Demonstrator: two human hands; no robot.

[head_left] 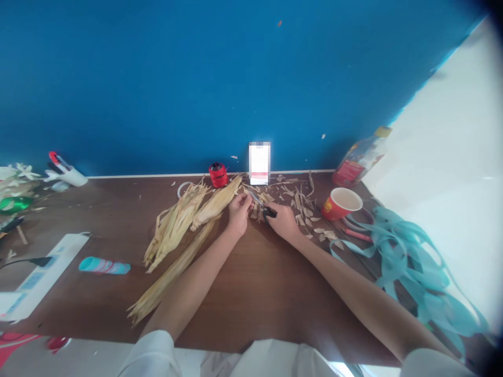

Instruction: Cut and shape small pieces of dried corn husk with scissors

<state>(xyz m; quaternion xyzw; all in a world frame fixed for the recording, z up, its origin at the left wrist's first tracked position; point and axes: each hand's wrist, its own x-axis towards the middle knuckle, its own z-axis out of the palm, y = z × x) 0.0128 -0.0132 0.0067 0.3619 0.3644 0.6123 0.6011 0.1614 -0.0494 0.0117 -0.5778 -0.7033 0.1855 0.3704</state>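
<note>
Gripping the scissors [256, 198], the right hand [283, 222] sits beside the left hand [239, 213], which forms a narrow pinch, contents too small to tell; husks [176, 225] lie to its left. A slip could bring the blades against the left hand.

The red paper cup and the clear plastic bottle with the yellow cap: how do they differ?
The red paper cup is open-topped; the clear plastic bottle wears a yellow cap. The cup is shorter, the bottle taller. The cup's wall is red, while the bottle is see-through with a red label. Both stand on the brown table.
</note>
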